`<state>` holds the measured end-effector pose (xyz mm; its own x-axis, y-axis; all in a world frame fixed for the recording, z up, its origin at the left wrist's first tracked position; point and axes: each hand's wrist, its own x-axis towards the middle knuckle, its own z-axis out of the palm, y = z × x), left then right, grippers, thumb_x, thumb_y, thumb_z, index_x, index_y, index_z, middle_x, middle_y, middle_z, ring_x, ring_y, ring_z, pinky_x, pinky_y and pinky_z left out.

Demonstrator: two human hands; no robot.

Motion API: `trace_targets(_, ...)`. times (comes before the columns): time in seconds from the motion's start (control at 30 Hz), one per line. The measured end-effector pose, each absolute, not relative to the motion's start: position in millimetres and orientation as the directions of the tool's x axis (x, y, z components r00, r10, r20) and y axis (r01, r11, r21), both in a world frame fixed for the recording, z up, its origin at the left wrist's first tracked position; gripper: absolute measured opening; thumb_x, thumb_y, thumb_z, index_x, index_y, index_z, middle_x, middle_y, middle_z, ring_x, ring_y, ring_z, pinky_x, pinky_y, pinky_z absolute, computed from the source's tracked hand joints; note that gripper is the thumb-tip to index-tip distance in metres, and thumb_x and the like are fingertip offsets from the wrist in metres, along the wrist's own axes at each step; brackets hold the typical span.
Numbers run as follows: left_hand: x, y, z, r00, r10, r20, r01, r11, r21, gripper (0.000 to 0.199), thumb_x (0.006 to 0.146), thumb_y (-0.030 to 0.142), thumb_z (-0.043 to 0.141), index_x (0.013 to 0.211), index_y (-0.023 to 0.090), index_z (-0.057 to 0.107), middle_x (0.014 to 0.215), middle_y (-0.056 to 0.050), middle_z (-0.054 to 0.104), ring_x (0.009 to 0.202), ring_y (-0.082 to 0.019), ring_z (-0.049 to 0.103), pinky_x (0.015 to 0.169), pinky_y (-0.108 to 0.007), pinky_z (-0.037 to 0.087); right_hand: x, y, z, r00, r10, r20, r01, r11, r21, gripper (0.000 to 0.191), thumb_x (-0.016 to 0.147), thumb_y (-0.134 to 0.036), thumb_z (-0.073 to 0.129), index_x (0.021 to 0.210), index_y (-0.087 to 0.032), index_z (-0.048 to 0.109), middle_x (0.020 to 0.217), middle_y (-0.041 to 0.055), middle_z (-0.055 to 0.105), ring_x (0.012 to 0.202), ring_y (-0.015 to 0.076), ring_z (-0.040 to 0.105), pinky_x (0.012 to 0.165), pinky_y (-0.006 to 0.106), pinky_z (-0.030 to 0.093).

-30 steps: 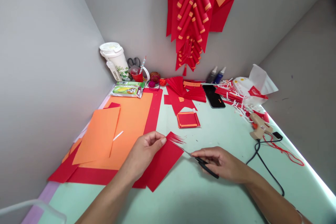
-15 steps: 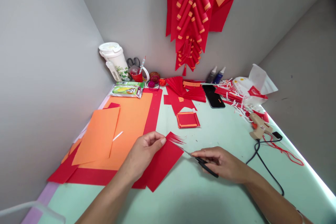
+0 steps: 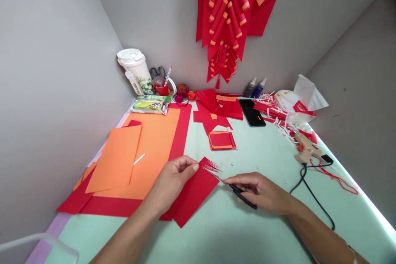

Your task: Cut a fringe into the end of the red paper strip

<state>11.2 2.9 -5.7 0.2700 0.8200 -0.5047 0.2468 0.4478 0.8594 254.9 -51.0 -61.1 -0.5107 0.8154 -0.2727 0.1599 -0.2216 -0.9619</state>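
Observation:
Between thumb and fingers, my left hand point(image 3: 177, 179) pinches the upper left edge of a red paper sheet point(image 3: 197, 194). Thin fringe strips are cut along the sheet's upper right edge and fan out to the right. My right hand point(image 3: 261, 192) is closed around black-handled scissors point(image 3: 243, 196). Their blades point up and left, lying at the sheet's right edge just below the fringe. A small framed red and orange paper piece point(image 3: 222, 140) lies beyond the hands.
Orange sheets point(image 3: 116, 161) on red paper cover the left side. A phone point(image 3: 254, 112), glue bottles and folded red paper fans point(image 3: 206, 101) are at the back. On the right sit a glue gun point(image 3: 306, 148) with a black cord point(image 3: 318, 202) and paper scraps. Paper firecrackers point(image 3: 229, 8) hang on the wall.
My left hand and the red sheet have shifted slightly to the right. The scissors and my right hand stay almost in place, with the blades still at the sheet's edge.

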Motion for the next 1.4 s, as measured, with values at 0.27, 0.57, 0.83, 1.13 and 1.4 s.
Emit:
trace_targets(0.27, 10.5, 2.2, -4.5, 0.276, 0.808, -0.52, 0.233, 0.468, 0.852, 0.026, 0.073, 0.046, 0.061, 0.072, 0.02, 0.056, 0.059, 0.004, 0.056, 0.05, -0.01, 0.048, 0.047, -0.018, 0.035, 256.4, -50.7, -61.4, -0.497, 0.823, -0.277, 0.198, -0.203, -0.959, 0.038, 0.082, -0.024, 0.056, 0.119, -0.021, 0.061, 0.11, 0.0069, 0.064, 0.088, 0.0173, 0.061, 0.074, 0.027, 0.05)
trace_targets(0.57, 9.4, 2.7, -9.0, 0.302, 0.794, -0.527, 0.246, 0.469, 0.848, 0.027, 0.076, 0.046, 0.06, 0.074, 0.02, 0.056, 0.061, 0.003, 0.057, 0.051, -0.01, 0.049, 0.047, -0.019, 0.036, 255.6, -50.9, -59.8, -0.498, 0.823, -0.272, 0.192, -0.201, -0.96, 0.038, 0.081, -0.018, 0.056, 0.119, -0.02, 0.061, 0.1, 0.0055, 0.066, 0.081, 0.0156, 0.062, 0.072, 0.025, 0.051)
trace_targets(0.83, 9.8, 2.2, -10.6, 0.33, 0.774, -0.541, 0.247, 0.482, 0.841, 0.027, 0.076, 0.046, 0.059, 0.074, 0.019, 0.056, 0.062, 0.003, 0.057, 0.052, -0.01, 0.05, 0.049, -0.019, 0.036, 252.2, -52.3, -60.4, -0.497, 0.822, -0.279, 0.157, -0.231, -0.96, 0.036, 0.081, -0.018, 0.056, 0.117, -0.02, 0.062, 0.105, 0.0063, 0.065, 0.087, 0.0164, 0.062, 0.076, 0.027, 0.052)
trace_targets(1.13, 8.7, 2.7, -11.4, 0.339, 0.766, -0.546, 0.254, 0.484, 0.837, 0.028, 0.077, 0.047, 0.058, 0.075, 0.019, 0.055, 0.063, 0.003, 0.057, 0.052, -0.01, 0.05, 0.049, -0.019, 0.035, 253.4, -51.8, -61.8, -0.493, 0.824, -0.28, 0.142, -0.241, -0.96, 0.037, 0.082, -0.019, 0.057, 0.119, -0.021, 0.061, 0.107, 0.0064, 0.064, 0.088, 0.0161, 0.062, 0.076, 0.026, 0.051)
trace_targets(1.4, 8.7, 3.2, -11.0, 0.352, 0.752, -0.558, 0.248, 0.499, 0.83, 0.028, 0.077, 0.047, 0.058, 0.077, 0.019, 0.055, 0.065, 0.002, 0.057, 0.054, -0.01, 0.05, 0.05, -0.019, 0.035, 256.0, -52.5, -63.9, -0.48, 0.835, -0.268, 0.16, -0.217, -0.963, 0.036, 0.082, -0.017, 0.056, 0.117, -0.022, 0.062, 0.107, 0.0051, 0.063, 0.082, 0.0133, 0.06, 0.068, 0.021, 0.049)
